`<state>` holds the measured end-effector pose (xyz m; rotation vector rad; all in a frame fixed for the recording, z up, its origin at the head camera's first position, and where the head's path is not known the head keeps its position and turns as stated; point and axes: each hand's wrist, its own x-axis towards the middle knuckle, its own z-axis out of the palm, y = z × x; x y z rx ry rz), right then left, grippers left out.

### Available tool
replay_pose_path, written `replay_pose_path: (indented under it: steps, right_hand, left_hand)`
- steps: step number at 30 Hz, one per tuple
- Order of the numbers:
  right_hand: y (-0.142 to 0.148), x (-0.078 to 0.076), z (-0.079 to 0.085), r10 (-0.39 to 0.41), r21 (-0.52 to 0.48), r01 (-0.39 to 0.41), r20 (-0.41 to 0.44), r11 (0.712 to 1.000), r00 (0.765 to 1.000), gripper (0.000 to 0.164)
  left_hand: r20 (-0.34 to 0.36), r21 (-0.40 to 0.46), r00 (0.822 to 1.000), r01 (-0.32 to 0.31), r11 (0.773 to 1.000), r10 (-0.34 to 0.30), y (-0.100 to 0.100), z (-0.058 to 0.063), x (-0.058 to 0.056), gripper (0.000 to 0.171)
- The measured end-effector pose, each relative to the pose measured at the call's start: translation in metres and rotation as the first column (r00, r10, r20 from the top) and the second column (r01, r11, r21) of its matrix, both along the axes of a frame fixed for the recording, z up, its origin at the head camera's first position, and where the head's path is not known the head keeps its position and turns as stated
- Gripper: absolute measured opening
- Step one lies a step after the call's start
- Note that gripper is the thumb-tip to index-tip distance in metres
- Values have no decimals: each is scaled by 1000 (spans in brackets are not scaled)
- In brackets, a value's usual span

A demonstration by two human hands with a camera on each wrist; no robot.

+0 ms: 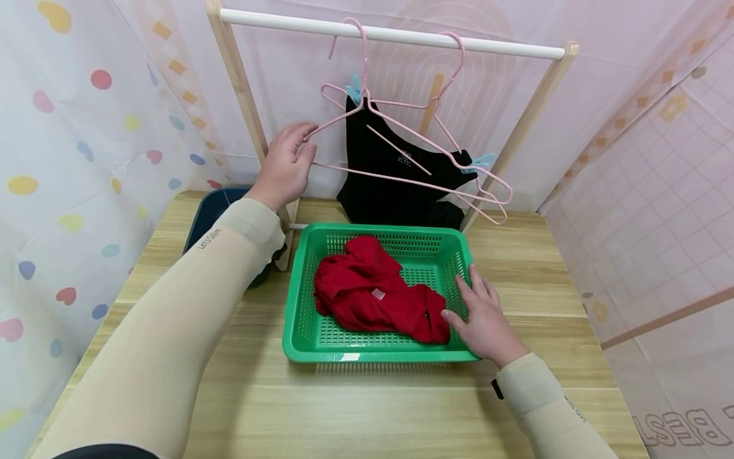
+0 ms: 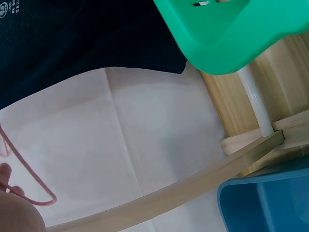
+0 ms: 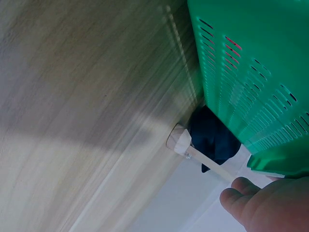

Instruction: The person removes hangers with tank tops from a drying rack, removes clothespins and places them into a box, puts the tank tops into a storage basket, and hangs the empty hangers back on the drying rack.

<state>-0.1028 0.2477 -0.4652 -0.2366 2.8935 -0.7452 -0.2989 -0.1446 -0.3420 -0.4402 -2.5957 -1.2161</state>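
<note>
Pink wire hanger [image 1: 401, 179] pinched in your left hand [image 1: 285, 162] at ten o'clock, likely for steadiness, your right hand [image 1: 486, 325] rests, fingers apart, at four on the green plastic basket [image 1: 401, 355] containing red cloth [image 1: 367, 284].

Looks like a small laundry corner, either in a home or mocked up as one; cannot be pinned down further. Shows printed sheets [image 1: 69, 223] for walls: dots [image 1: 101, 80] at left, a rainbow [image 1: 432, 89] behind, a grid [image 1: 682, 166] and lettering [image 1: 688, 427] at right. Features a wood-grain table [image 1: 344, 408], a rack [image 1: 401, 35] with pink hangers [image 1: 365, 60] and a clipped black top [image 1: 390, 197], a green basket [image 1: 413, 357] of red cloth [image 1: 364, 280] and a blue bin [image 2: 241, 198].
</note>
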Motion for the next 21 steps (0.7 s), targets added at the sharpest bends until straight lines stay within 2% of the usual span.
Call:
replay_pose_path:
  steps: [10,21]
  right_hand:
    - [-1,0,-1,5,4,-5,-1,1000,1000,81]
    - [-2,-1,-1,7,-3,-7,-10,1000,1000,81]
  left_hand:
    - [45,-19,999,-11,1000,11,-4,-4,1,61]
    - [2,-52,1000,9,999,-9,-7,-8,13,62]
